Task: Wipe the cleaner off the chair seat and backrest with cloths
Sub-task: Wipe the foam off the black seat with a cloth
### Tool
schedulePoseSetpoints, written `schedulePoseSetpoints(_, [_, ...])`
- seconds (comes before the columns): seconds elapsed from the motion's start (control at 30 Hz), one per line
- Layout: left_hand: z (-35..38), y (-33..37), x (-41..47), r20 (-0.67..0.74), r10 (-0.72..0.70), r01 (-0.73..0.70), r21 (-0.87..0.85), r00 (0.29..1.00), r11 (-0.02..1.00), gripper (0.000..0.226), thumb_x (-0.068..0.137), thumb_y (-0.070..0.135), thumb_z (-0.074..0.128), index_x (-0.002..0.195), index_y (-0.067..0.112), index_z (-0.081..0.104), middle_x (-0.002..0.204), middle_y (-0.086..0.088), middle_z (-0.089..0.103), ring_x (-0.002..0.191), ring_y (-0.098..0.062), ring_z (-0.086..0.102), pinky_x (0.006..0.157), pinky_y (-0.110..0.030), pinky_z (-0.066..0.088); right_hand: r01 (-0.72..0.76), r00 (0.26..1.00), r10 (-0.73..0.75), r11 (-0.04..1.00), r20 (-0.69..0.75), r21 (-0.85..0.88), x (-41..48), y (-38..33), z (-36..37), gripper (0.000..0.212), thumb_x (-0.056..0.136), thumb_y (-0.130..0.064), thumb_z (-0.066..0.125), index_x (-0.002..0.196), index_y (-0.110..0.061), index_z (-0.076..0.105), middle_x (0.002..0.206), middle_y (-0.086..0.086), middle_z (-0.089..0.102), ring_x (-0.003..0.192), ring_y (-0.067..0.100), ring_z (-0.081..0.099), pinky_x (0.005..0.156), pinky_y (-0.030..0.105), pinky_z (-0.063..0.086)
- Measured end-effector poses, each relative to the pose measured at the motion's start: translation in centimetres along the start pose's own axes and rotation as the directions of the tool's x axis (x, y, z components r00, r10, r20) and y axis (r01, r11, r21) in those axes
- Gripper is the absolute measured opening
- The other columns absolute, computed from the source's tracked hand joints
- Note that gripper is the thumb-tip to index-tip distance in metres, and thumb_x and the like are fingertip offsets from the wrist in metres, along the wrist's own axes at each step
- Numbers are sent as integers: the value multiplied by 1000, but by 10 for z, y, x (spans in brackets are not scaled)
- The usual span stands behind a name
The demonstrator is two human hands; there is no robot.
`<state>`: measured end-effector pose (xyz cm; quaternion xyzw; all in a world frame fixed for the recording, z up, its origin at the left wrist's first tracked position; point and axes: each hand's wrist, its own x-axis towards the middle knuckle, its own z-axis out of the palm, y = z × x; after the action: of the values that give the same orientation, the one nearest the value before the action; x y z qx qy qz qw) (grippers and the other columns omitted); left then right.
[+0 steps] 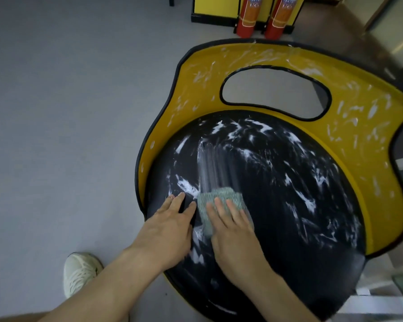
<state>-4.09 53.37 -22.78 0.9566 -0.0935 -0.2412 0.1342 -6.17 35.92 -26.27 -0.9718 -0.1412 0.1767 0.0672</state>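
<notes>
Bare forearms reach in from the bottom edge, and at far left a cream lace-up trainer [79, 273] stands on the grey floor [56, 112]. Next comes the left hand [170, 231], lying flat on the near-left part of the round black padded chair seat [277, 205], its fingers [179, 201] straight and slightly spread, holding nothing. Just beside it, the small grey-green knitted cloth [221, 194] sits on the seat under the right hand [233, 238], whose fingers [221, 209] lie straight on top and press it down rather than curl round it.

A pale smeared band runs up the seat from the cloth, so wiping looks only just begun. White cleaner streaks cover most of the rest of the seat, thickest towards the back and right. The curved yellow backrest with its oval cut-out [358, 126] is flecked with cleaner along its whole length and looks untouched. Beyond it stand two red and orange spray cans [248, 17]. Nearly all the task appears left to do.
</notes>
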Motion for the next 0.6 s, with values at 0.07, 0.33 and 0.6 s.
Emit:
schedulePoseSetpoints(0.07, [1, 0, -2, 1, 6, -6, 1, 1000, 1000, 61, 108, 31, 32, 162, 28, 3, 169, -2, -9, 156, -23, -6, 124, -31, 4, -11, 1000, 11, 999, -16, -31, -25, -2, 19, 65, 87, -28, 33, 151, -18, 44, 156, 3, 42, 143, 29, 41, 112, 42, 27])
schedulePoseSetpoints(0.33, [2, 3, 0, 17, 1, -1, 32, 1000, 999, 72, 105, 33, 43, 162, 24, 0, 168, -5, -12, 155, -26, -9, 126, -40, 11, 47, 999, -47, 999, -4, -18, 46, 13, -9, 60, 100, -33, 5, 159, -28, -7, 166, -6, -10, 155, 20, -9, 124, 38, -8])
schedulePoseSetpoints(0.6, [0, 3, 2, 49, -4, 0, 64, 999, 998, 66, 107, 35, 31, 162, 24, -3, 168, -5, -15, 155, -26, -11, 127, -41, 10, -76, 997, 75, 997, 35, 20, 181, 14, -61, 58, 108, -28, 21, 161, -27, -2, 169, -3, -9, 155, 23, -10, 125, 45, -4])
